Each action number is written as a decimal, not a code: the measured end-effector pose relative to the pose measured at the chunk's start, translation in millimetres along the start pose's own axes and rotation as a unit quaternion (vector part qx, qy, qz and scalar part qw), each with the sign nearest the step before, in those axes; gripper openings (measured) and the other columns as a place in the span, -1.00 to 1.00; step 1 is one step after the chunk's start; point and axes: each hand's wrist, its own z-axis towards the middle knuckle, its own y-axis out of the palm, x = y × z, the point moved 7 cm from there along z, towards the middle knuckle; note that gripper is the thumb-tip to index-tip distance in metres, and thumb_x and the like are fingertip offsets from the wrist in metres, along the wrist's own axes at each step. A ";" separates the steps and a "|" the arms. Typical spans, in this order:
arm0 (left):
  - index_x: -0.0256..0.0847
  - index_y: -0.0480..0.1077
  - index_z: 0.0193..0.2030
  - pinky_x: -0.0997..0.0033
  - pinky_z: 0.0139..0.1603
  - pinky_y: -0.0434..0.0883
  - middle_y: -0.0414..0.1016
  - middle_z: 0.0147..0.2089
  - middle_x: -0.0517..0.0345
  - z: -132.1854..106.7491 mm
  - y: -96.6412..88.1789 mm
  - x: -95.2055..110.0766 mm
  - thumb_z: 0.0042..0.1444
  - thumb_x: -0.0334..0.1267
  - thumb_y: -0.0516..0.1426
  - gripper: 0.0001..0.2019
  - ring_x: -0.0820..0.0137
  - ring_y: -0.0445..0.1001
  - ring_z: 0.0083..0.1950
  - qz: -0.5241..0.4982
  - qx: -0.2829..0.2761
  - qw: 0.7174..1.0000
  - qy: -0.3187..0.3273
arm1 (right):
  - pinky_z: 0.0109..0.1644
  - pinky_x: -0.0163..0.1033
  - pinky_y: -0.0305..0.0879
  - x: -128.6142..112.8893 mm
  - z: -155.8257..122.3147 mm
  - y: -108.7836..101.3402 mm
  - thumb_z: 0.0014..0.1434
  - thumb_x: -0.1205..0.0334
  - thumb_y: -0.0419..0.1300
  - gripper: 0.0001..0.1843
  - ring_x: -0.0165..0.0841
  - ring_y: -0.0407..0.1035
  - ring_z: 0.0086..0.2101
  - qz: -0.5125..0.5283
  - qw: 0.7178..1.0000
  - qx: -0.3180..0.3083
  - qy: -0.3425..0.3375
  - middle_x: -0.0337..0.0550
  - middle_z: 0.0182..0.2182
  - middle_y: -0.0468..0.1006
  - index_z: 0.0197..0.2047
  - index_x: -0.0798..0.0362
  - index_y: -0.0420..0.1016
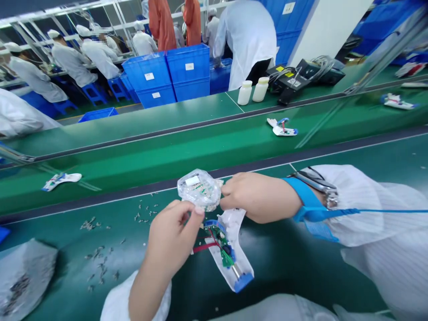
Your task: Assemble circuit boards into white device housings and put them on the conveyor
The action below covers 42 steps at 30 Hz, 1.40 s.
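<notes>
A clear plastic bag (195, 189) with a white label and small parts inside lies at the far side of the bench. My left hand (174, 236) pinches its lower edge between thumb and forefinger. At the bag's right end, my right hand (257, 196) has its fingers curled; whatever they hold is hidden. Just below both hands rests an opened white device shell (245, 258), its end blue. Inside it sit a green circuit board (222, 243) and wires, and a red strip (203, 246) sticks out to the left.
Loose small metal parts (100, 263) are scattered on the left, beside a bag of metal pieces (30, 276). Along the green conveyor (160, 154) lie several similar white shells (282, 129). White bottles (245, 92) and black equipment (290, 82) stand beyond; co-workers are behind.
</notes>
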 end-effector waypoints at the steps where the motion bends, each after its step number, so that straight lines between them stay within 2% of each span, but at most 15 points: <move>1: -0.16 0.30 -0.59 0.44 -0.45 0.09 0.28 -0.56 0.22 0.9 3.1 7.6 0.16 -0.04 -0.04 -0.62 0.38 0.27 -0.44 0.038 -0.038 0.998 0.024 | -0.36 -0.23 0.02 -0.7 0.5 -0.4 -0.06 0.48 0.09 -0.79 -0.32 0.32 -0.39 -0.009 1.000 -0.006 0.000 -0.12 -0.42 0.44 -0.34 0.07 0.44; 4: -0.16 0.25 -0.63 0.44 -0.52 0.03 0.24 -0.63 0.25 3.6 26.4 10.8 0.16 -0.01 -0.08 -0.58 0.42 0.19 -0.55 0.038 -0.202 0.979 0.012 | -0.39 -0.23 -0.03 -3.8 2.1 -0.6 -0.06 0.47 0.10 -0.82 -0.34 0.31 -0.41 -0.031 0.999 -0.011 -0.005 -0.10 -0.41 0.44 -0.36 0.09 0.44; 8: -0.19 0.34 -0.55 0.50 -0.53 0.18 0.37 -0.59 0.24 -1.0 65.6 -0.5 0.10 -0.07 -0.01 -0.68 0.47 0.28 -0.58 -0.067 -0.423 0.902 -0.058 | -0.42 -0.23 -0.07 -11.6 4.5 7.8 -0.04 0.42 0.13 -0.88 -0.33 0.31 -0.44 -0.046 0.997 -0.056 -0.021 -0.10 -0.44 0.44 -0.40 0.08 0.46; 14: -0.27 0.49 -0.30 0.52 -0.50 0.30 0.47 -0.50 0.19 -7.8 69.9 -17.6 -0.04 -0.18 0.13 -0.77 0.51 0.35 -0.58 -0.164 -0.504 0.842 -0.098 | -0.40 -0.28 0.00 -10.9 2.1 17.0 -0.10 0.48 0.14 -0.80 -0.36 0.29 -0.44 0.048 0.993 -0.099 -0.047 -0.16 -0.46 0.43 -0.39 0.05 0.48; 17: -0.30 0.49 -0.13 0.55 -0.53 0.29 0.52 -0.41 0.09 -9.2 53.9 -22.3 -0.10 -0.13 0.23 -0.62 0.51 0.36 -0.54 -0.326 -0.444 0.826 -0.122 | -0.38 -0.35 0.08 -5.7 1.4 21.0 -0.09 0.55 0.09 -0.72 -0.42 0.28 -0.42 0.193 0.977 -0.065 -0.064 -0.21 -0.47 0.43 -0.34 0.09 0.50; 19: -0.30 0.50 -0.12 0.57 -0.50 0.30 0.55 -0.35 0.02 -10.6 43.1 -22.4 -0.08 -0.11 0.27 -0.60 0.50 0.39 -0.49 -0.424 -0.383 0.813 -0.111 | -0.34 -0.40 0.16 -6.1 3.8 29.1 -0.07 0.53 0.10 -0.72 -0.45 0.30 -0.40 0.324 0.942 -0.049 -0.077 -0.20 -0.42 0.45 -0.28 0.15 0.50; 22: -0.27 0.53 -0.16 0.55 -0.37 0.37 0.56 -0.29 -0.01 -17.9 34.6 -13.8 -0.02 -0.12 0.26 -0.68 0.49 0.44 -0.42 -0.526 -0.316 0.787 -0.061 | -0.26 -0.40 0.26 -23.9 9.7 47.7 -0.06 0.35 0.22 -0.76 -0.42 0.35 -0.34 0.536 0.832 -0.078 -0.119 -0.15 -0.34 0.49 -0.26 0.23 0.50; 24: -0.23 0.53 -0.15 0.55 -0.33 0.39 0.57 -0.30 0.04 -22.4 32.8 -7.9 0.01 -0.16 0.25 -0.72 0.49 0.47 -0.40 -0.597 -0.262 0.757 -0.044 | -0.21 -0.38 0.30 -43.9 12.0 58.3 -0.03 0.16 0.26 -0.67 -0.39 0.38 -0.30 0.646 0.738 -0.121 -0.156 -0.12 -0.29 0.51 -0.24 0.24 0.49; 26: -0.18 0.52 -0.12 0.57 -0.36 0.40 0.57 -0.32 0.09 -25.9 33.2 -6.0 0.03 -0.21 0.24 -0.74 0.50 0.48 -0.41 -0.650 -0.197 0.733 -0.043 | -0.15 -0.34 0.32 -57.6 13.0 63.2 0.00 0.01 0.24 -0.52 -0.36 0.40 -0.25 0.698 0.681 -0.125 -0.183 -0.07 -0.25 0.51 -0.14 0.25 0.46; 27: -0.18 0.51 -0.13 0.57 -0.38 0.41 0.57 -0.33 0.11 -27.6 33.8 -5.9 0.03 -0.22 0.24 -0.76 0.49 0.49 -0.40 -0.666 -0.167 0.726 -0.041 | -0.11 -0.31 0.32 -59.2 13.3 63.7 0.02 -0.03 0.23 -0.48 -0.34 0.40 -0.22 0.701 0.681 -0.102 -0.187 -0.05 -0.23 0.51 -0.11 0.25 0.44; 29: -0.16 0.51 -0.15 0.59 -0.36 0.42 0.56 -0.32 0.13 -30.7 34.1 -7.6 0.04 -0.23 0.23 -0.78 0.49 0.50 -0.37 -0.677 -0.111 0.727 -0.032 | -0.05 -0.26 0.30 -49.8 12.9 62.4 0.02 0.00 0.23 -0.51 -0.32 0.39 -0.19 0.672 0.725 -0.017 -0.150 -0.06 -0.25 0.51 -0.11 0.24 0.43; 31: -0.15 0.50 -0.14 0.60 -0.27 0.43 0.56 -0.27 0.14 -34.2 33.3 -10.6 0.09 -0.23 0.19 -0.80 0.49 0.50 -0.32 -0.665 -0.065 0.744 -0.019 | -0.08 -0.24 0.30 -24.5 7.5 57.2 0.08 0.07 0.18 -0.65 -0.33 0.39 -0.22 0.630 0.769 0.102 -0.025 -0.09 -0.29 0.51 -0.20 0.20 0.45; 34: -0.09 0.46 -0.06 0.56 -0.19 0.42 0.54 -0.18 0.13 -40.4 31.6 -12.0 0.15 -0.24 0.14 -0.78 0.47 0.50 -0.25 -0.615 -0.019 0.788 0.000 | -0.18 -0.27 0.29 8.8 -19.3 32.5 0.14 0.20 0.11 -0.82 -0.38 0.37 -0.30 0.546 0.760 0.303 0.179 -0.13 -0.34 0.50 -0.30 0.15 0.45; 37: -0.06 0.43 -0.05 0.57 -0.21 0.41 0.51 -0.18 0.16 -46.1 29.8 -8.6 0.15 -0.22 0.13 -0.78 0.48 0.46 -0.25 -0.557 0.031 0.830 -0.008 | -0.22 -0.32 0.27 -5.0 -34.0 -8.7 0.07 0.32 0.16 -0.93 -0.43 0.35 -0.34 0.466 0.750 0.441 0.163 -0.17 -0.40 0.49 -0.37 0.12 0.47; 42: -0.02 0.41 -0.09 0.63 -0.17 0.37 0.48 -0.21 0.25 -51.8 22.6 1.2 0.14 -0.17 0.15 -0.81 0.53 0.42 -0.24 -0.458 0.111 0.881 -0.026 | -0.34 -0.40 0.20 -35.8 -15.4 -31.1 -0.04 0.41 0.26 -0.87 -0.51 0.28 -0.45 0.432 0.774 0.446 0.124 -0.26 -0.55 0.41 -0.58 0.14 0.43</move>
